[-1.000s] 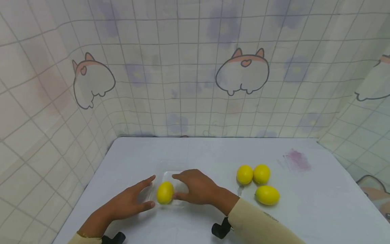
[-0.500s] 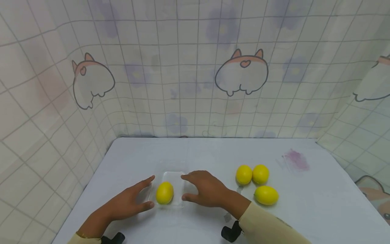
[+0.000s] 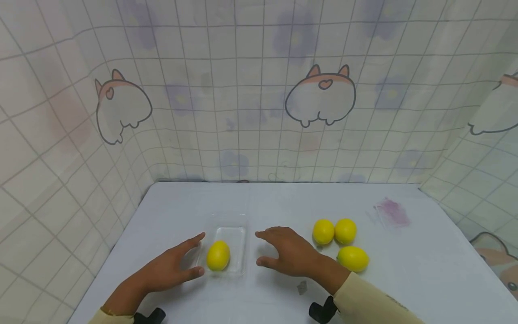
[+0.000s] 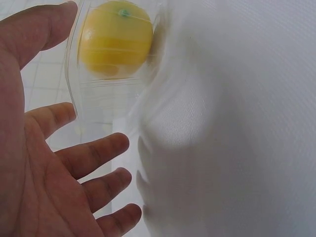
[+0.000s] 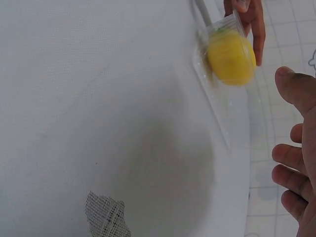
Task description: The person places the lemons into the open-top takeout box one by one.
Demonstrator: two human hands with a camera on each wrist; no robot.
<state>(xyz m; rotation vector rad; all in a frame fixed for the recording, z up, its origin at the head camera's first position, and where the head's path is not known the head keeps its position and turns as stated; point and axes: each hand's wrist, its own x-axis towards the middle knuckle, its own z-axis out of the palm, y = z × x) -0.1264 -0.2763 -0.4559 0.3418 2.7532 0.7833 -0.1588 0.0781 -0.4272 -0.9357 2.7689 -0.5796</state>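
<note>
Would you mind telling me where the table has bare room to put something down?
The far half of the table, behind the clear tray, is bare up to the wall. So is the right side past the purple stain. It is crowded in front: the left hand, the tray's lemon, the right hand and three loose lemons.

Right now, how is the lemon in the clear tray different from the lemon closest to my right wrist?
The lemon in the clear tray sits alone inside the tray, between both hands; the lemon by the right wrist lies bare on the table near two others. The tray lemon stands lengthwise away from you; the wrist one lies sideways. Both are yellow, similar in size, and not held.
</note>
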